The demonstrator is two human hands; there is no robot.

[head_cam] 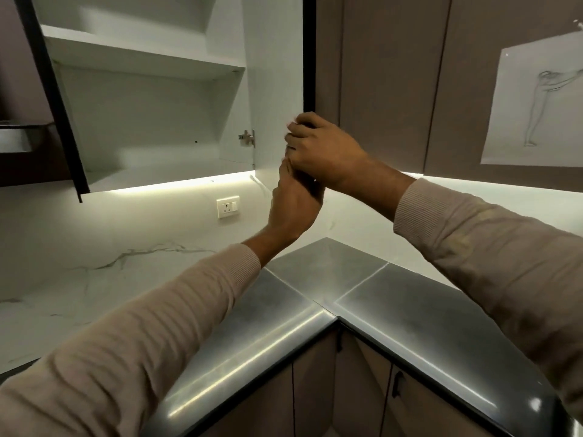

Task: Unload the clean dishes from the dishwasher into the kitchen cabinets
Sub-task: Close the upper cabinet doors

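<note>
Head view: both arms up; R hand (325, 148) grips cabinet door (277, 74) edge; L hand (295, 201) touching below, grip unclear.

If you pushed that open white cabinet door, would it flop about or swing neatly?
It would probably swing neatly: the cabinet door hangs on a metal hinge, so it should pivot rather than slide. It looks like a flat, thick panel, so it is likely stiff and fairly heavy, not floppy.

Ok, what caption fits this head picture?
By the open cabinet door, left hand and right hand meet above the counter.
</note>
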